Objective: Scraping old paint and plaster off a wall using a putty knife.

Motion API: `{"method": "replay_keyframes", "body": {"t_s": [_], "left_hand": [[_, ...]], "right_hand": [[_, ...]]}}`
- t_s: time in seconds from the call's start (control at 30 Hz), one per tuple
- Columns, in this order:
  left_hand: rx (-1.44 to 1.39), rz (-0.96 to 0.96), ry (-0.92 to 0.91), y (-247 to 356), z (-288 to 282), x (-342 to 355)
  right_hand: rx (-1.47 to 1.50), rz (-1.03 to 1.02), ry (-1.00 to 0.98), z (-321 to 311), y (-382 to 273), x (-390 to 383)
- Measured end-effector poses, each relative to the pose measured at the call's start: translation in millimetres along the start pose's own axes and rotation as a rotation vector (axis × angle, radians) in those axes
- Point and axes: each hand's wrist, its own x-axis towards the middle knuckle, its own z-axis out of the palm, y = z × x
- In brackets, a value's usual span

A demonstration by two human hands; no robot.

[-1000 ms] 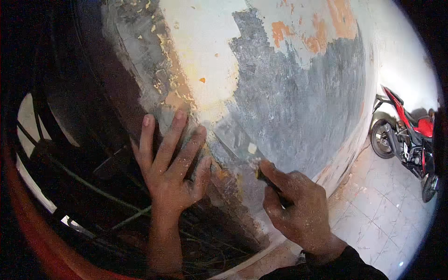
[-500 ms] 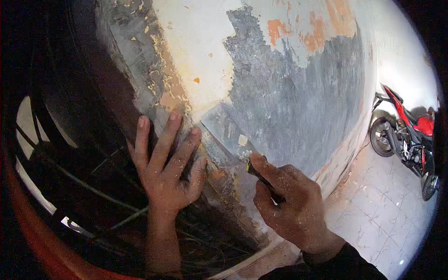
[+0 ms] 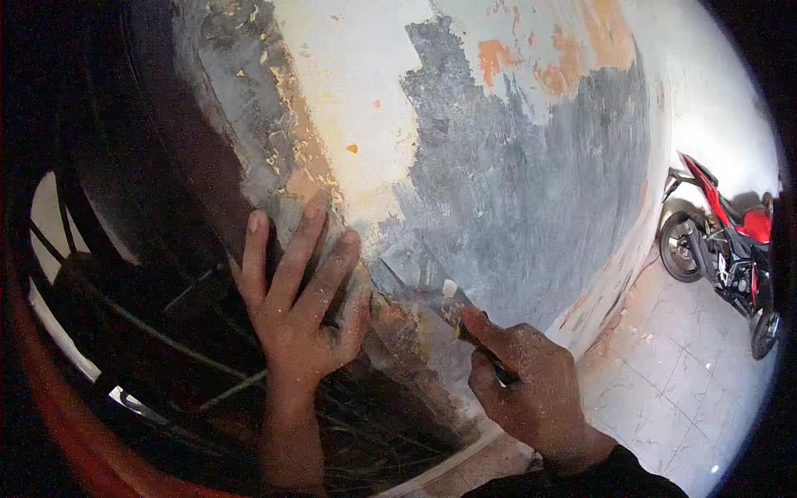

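My left hand (image 3: 303, 307) lies spread on the flaking edge of the wall, beside a dark band, its fingertips against the surface. My right hand (image 3: 527, 382) grips the dark and yellow handle of a scraper (image 3: 419, 274). The wide metal blade lies at the wall a little right of my left fingers, with a pale fleck on it. The wall (image 3: 357, 100) shows cream paint, rough grey patches (image 3: 531, 191) and orange spots, with crumbly yellowish flakes along its left edge.
A dark opening with bars (image 3: 149, 340) fills the left side. At the right a red and black motorcycle (image 3: 730, 249) stands on a pale tiled floor (image 3: 681, 382) against a white wall (image 3: 714, 108), beyond the curved edge of the patched surface.
Since half a second ago the scraper and my right hand have moved down and to the right. My left hand stays spread in about the same place.
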Motion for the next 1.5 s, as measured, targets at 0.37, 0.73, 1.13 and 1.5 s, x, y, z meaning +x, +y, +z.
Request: {"method": "replay_keyframes", "body": {"t_s": [0.37, 0.73, 1.13, 1.5], "left_hand": [[-0.020, -0.011, -0.001, -2, 1, -2], [-0.025, -0.007, 0.004, -3, 3, -2], [-0.035, -0.017, 0.004, -3, 2, -3], [-0.010, 0.023, 0.009, 0, 1, -1]], "right_hand": [[-0.103, 0.013, -0.026, -4, -4, 1], [-0.058, 0.047, -0.013, -9, -13, -2], [-0.065, 0.025, -0.003, -4, -3, -3], [-0.044, -0.035, 0.073, 1, 3, 0]]}}
